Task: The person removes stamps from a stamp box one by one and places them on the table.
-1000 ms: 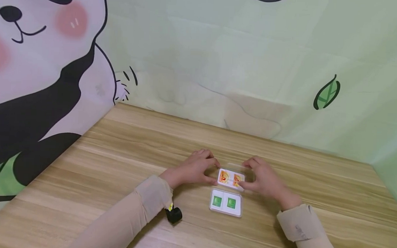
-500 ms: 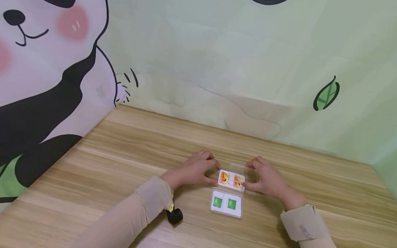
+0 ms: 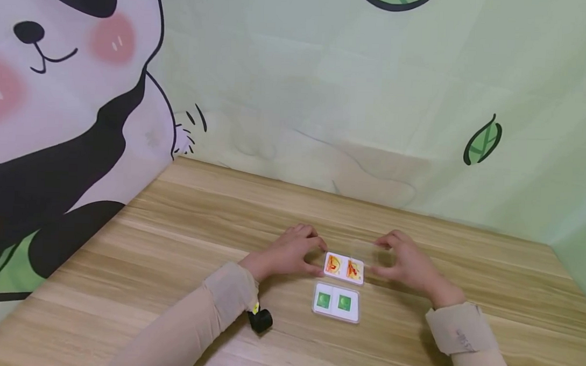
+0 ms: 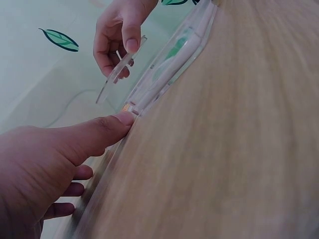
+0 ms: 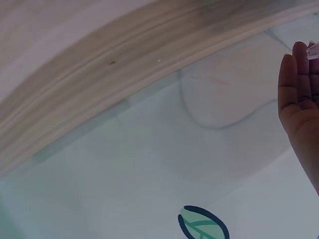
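Observation:
In the head view a small case with two orange pictures on white (image 3: 344, 267) lies flat on the wooden table. My left hand (image 3: 287, 251) grips its left end between thumb and fingers; the left wrist view has the thumb (image 4: 117, 127) against the case's edge. My right hand (image 3: 411, 265) pinches a clear lid (image 4: 119, 72) by its edges, tilted and lifted apart from the orange case. Just nearer to me lies a second clear case with two green pictures (image 3: 336, 302), which neither hand touches. Only part of my right hand (image 5: 301, 94) shows in the right wrist view.
The wooden table (image 3: 214, 207) meets a pale green cloth backdrop (image 3: 277, 91) at its far edge. A printed panda (image 3: 78, 100) covers the left side. A black wrist camera (image 3: 260, 321) hangs under the left cuff, near the tabletop.
My right hand has moved right, taking the clear lid off the top of the orange case. The left hand keeps its grip, and the green case stays where it was.

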Demonstrator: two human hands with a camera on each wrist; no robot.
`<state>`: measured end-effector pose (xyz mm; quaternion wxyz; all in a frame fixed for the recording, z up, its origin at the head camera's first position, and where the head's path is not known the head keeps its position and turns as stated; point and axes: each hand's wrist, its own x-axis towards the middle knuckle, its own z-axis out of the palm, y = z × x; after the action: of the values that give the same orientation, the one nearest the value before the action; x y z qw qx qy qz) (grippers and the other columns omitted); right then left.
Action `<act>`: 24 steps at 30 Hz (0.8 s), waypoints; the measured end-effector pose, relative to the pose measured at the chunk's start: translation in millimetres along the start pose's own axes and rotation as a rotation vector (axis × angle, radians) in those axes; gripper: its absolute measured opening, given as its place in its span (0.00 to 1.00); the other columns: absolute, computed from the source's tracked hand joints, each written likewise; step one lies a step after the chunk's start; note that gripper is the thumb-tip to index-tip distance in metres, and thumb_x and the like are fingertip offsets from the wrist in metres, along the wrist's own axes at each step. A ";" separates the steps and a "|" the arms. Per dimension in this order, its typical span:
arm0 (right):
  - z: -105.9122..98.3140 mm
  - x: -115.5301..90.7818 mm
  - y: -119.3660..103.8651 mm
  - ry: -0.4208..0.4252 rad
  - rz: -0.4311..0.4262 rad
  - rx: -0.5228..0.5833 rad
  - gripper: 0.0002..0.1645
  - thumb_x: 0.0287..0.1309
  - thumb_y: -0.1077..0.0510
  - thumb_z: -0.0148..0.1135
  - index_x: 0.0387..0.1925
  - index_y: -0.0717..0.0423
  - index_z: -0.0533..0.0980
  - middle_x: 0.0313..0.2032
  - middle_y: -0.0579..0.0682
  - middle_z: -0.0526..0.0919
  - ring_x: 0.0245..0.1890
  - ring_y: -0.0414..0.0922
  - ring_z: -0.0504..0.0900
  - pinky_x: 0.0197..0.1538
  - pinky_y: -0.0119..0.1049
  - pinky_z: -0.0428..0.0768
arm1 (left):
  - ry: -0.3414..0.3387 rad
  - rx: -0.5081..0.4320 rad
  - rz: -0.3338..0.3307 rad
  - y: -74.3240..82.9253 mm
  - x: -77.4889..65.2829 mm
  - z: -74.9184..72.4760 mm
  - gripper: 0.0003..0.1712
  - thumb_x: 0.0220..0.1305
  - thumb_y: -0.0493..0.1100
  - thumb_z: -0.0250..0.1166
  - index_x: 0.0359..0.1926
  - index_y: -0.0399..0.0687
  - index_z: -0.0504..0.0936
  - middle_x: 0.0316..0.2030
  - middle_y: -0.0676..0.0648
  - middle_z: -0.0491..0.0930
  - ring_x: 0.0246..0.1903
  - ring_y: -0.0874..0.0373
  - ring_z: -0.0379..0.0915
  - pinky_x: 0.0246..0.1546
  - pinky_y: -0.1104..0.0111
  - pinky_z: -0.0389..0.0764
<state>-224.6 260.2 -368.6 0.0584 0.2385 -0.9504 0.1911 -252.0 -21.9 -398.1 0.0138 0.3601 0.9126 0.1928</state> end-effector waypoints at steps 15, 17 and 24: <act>-8.8 0.5 14.1 -0.014 0.008 -0.045 0.32 0.43 0.49 0.74 0.46 0.67 0.76 0.41 0.56 0.78 0.44 0.53 0.78 0.52 0.52 0.77 | 0.004 -0.014 0.000 0.9 -0.2 -1.8 0.30 0.54 0.60 0.69 0.56 0.56 0.77 0.53 0.49 0.72 0.56 0.55 0.65 0.63 0.59 0.65; -9.8 0.4 15.0 -0.026 0.028 -0.046 0.33 0.43 0.48 0.74 0.47 0.67 0.76 0.41 0.56 0.78 0.44 0.53 0.77 0.53 0.52 0.77 | 0.007 -0.015 0.001 0.9 -0.7 -1.7 0.30 0.54 0.60 0.69 0.56 0.56 0.78 0.53 0.49 0.72 0.56 0.55 0.65 0.63 0.59 0.65; -11.2 -2.4 20.3 -0.044 0.067 -0.062 0.35 0.43 0.46 0.75 0.46 0.66 0.76 0.42 0.56 0.78 0.45 0.53 0.77 0.53 0.53 0.77 | 0.001 -0.020 -0.007 0.9 -1.8 -1.0 0.30 0.53 0.61 0.69 0.56 0.57 0.77 0.53 0.50 0.72 0.56 0.56 0.64 0.63 0.60 0.65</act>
<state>-231.9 282.1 -365.6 0.0386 0.2089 -0.9643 0.1581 -250.2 -22.8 -397.0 0.0176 0.3566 0.9120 0.2022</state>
